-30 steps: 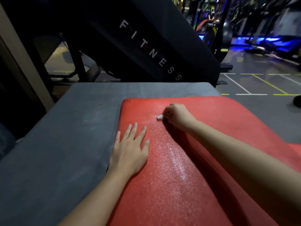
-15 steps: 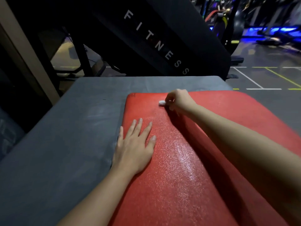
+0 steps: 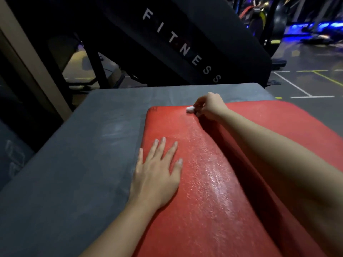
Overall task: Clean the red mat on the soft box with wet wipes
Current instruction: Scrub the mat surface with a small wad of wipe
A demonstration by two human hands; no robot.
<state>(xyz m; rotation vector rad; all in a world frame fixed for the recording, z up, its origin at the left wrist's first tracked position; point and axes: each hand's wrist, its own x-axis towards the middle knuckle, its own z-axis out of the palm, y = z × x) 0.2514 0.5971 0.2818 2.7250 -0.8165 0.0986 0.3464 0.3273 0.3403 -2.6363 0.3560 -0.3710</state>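
Right hand (image 3: 209, 106), pinching a wadded white wipe (image 3: 190, 109), is now reaching the red mat (image 3: 213, 182) far edge.
Left hand (image 3: 157, 175) is pressing flat, fingers straight, on its wet pebbled surface; black panel (image 3: 185, 49) is reading "FITNESS".

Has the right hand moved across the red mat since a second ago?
Yes. The right hand, pinching the wet wipe, has slid to the far edge of the red mat.

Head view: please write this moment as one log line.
right hand: pinches wet wipe at red mat far edge | left hand: flat on mat
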